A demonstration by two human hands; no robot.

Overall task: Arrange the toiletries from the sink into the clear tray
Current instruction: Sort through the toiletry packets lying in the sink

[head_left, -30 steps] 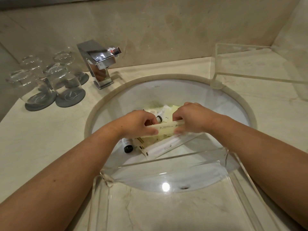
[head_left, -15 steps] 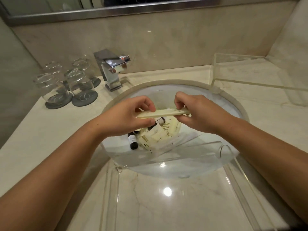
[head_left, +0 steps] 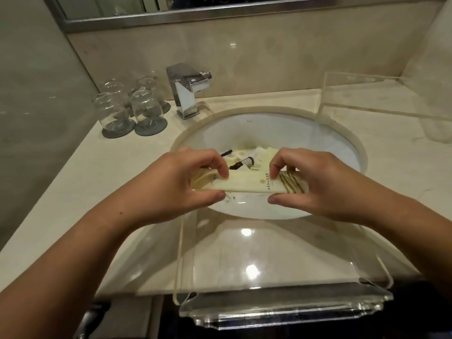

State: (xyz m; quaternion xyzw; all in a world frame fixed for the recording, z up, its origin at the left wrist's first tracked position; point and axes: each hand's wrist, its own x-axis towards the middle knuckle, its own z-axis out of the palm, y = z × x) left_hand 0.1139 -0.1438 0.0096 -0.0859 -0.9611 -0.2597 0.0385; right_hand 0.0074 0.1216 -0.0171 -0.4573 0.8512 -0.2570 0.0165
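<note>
Holding one packet (head_left: 247, 183) above sink (head_left: 274, 129) — toiletries (head_left: 247, 159) inside.

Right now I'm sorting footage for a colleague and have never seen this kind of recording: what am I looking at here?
No machine: a person wears a camera on the head, looking down at both bare hands. The left hand and right hand hold a flat cream packet by its ends above the sink, where more toiletries lie. A clear tray sits nearest the camera. Upturned glasses and a tap stand behind.
</note>
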